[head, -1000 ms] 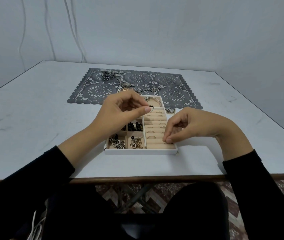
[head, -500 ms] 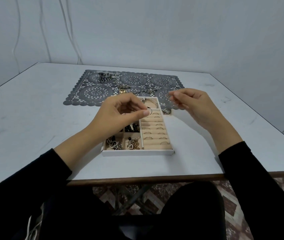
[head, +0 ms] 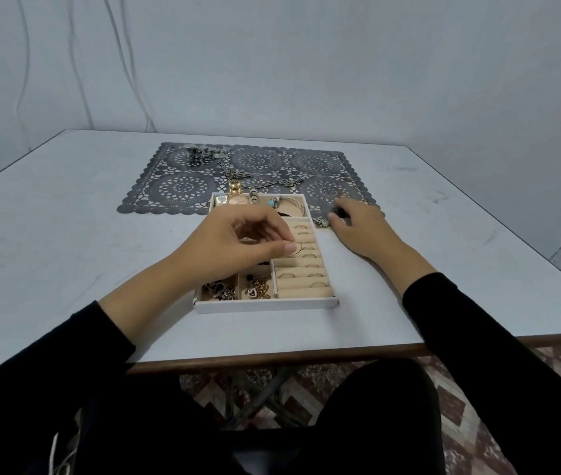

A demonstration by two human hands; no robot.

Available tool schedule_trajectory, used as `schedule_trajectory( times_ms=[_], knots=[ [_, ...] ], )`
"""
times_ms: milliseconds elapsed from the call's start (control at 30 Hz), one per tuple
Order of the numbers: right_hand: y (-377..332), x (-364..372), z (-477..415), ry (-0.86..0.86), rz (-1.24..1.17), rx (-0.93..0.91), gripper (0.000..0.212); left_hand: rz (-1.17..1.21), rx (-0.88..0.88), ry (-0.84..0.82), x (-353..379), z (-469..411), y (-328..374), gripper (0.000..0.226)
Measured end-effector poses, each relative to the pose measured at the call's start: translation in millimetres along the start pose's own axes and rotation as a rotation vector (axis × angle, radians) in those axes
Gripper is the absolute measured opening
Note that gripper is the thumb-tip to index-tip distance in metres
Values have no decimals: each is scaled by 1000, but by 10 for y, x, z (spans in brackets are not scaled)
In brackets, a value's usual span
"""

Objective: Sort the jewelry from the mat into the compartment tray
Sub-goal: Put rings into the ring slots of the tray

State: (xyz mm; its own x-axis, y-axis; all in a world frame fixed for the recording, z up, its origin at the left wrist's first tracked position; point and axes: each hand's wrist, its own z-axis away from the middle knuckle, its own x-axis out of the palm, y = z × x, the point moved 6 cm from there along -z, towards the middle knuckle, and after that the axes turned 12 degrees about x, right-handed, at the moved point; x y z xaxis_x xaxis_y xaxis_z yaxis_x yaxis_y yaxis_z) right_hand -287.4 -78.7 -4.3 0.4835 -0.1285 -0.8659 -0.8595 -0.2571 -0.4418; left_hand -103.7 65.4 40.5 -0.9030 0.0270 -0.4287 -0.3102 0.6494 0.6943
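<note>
— Two hands: where is each?
— Left hand [head: 238, 241] pinches a thin ring [head: 298, 247] above the compartment tray [head: 265, 306], over its ring rows. Right hand [head: 358, 228] pinches a dark piece [head: 339, 212] at the near edge of the mat [head: 183, 186], beside the tray.

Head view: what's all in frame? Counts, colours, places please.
table: one, pale grey, under everything
mat: one, dark grey, table's far centre
chains: several, silver-toned, on mat
tray: one, white, before the mat
watches: two, metallic, tray's far-left compartment
bangle: one, silver, tray's far-right compartment
rings: several, gold-toned, tray's right rows
charms: two clusters, mixed metal, near-left compartments
left hand: one, over rows, fingers pinching a ring
right hand: one, mat's near-right corner, at dark piece
</note>
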Motion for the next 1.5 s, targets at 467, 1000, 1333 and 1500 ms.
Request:
schedule_trajectory(
  times_ms=[467,1000,1333,1500],
  knots=[
    [5,27,6,2,7,-4,31,-88,59,-219,130,22,30,13],
    [7,36,-2,5,-7,-29,29,-172,48,-387,174,42,-34,8],
    [5,27,0,0,-1,-27,30,-160,-4,-417,175,39,-28,11],
    [11,26,-5,-3,-2,-21,28,-132,-40,-389,172,32,-31,10]
  ],
)
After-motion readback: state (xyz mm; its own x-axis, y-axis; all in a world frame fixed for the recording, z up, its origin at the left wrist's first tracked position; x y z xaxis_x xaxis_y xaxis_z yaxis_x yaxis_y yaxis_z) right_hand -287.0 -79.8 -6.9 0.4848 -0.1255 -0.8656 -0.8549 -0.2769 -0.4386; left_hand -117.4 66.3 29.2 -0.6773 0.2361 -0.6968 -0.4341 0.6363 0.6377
